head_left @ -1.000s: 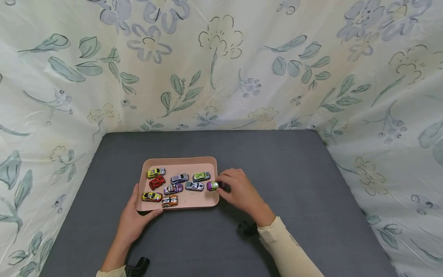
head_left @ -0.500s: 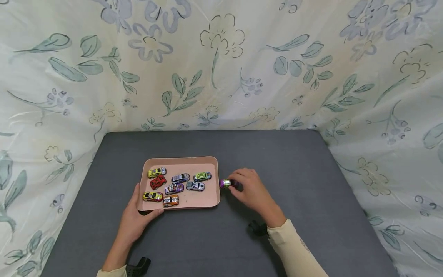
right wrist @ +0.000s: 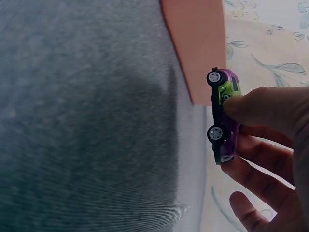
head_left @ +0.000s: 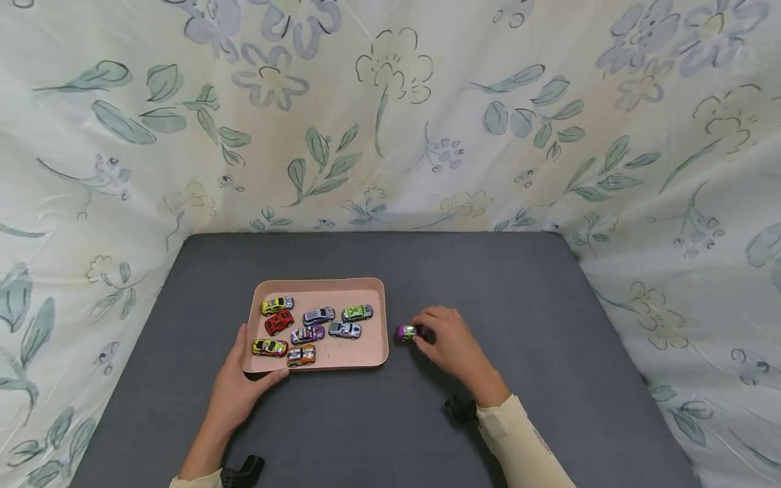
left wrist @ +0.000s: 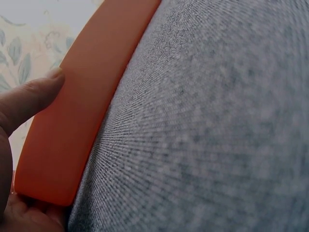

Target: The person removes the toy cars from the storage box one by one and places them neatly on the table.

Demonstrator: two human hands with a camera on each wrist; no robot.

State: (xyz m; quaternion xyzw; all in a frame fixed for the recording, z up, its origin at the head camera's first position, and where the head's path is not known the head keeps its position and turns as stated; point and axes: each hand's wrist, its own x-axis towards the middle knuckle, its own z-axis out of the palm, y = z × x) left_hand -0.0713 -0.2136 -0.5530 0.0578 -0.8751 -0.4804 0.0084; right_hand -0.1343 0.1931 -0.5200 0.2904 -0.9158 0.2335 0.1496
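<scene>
A: Main thing?
B: Purple-and-green toy car. Off the tray's right side, near its right wall, not touching it.
A: Grip on it?
B: Right hand. Holding the car: thumb on one side, fingers on the other. Right wrist view has it lifted clear of the counter, wheels facing the cloth.
A: Left hand?
B: Left hand holds the tray by its near left corner, thumb along the near wall, fingers round the left end.
A: Tray?
B: Pink, shallow, rounded corners, set on the counter. Eight more cars inside.
A: Layout, quick.
B: Far left, yellow car; red car just nearer. Near left, yellow-and-black car, with the orange car beside it. Middle, purple-and-white car and two silver cars. Green car toward the far right.
A: Under all that?
B: Counter, dark grey cloth top.
A: Arms?
B: Cream sleeves, something black strapped at each wrist; can't make out the details.
A: Behind?
B: Pale curtain, blue flowers, green leaves, along the back and both sides.
</scene>
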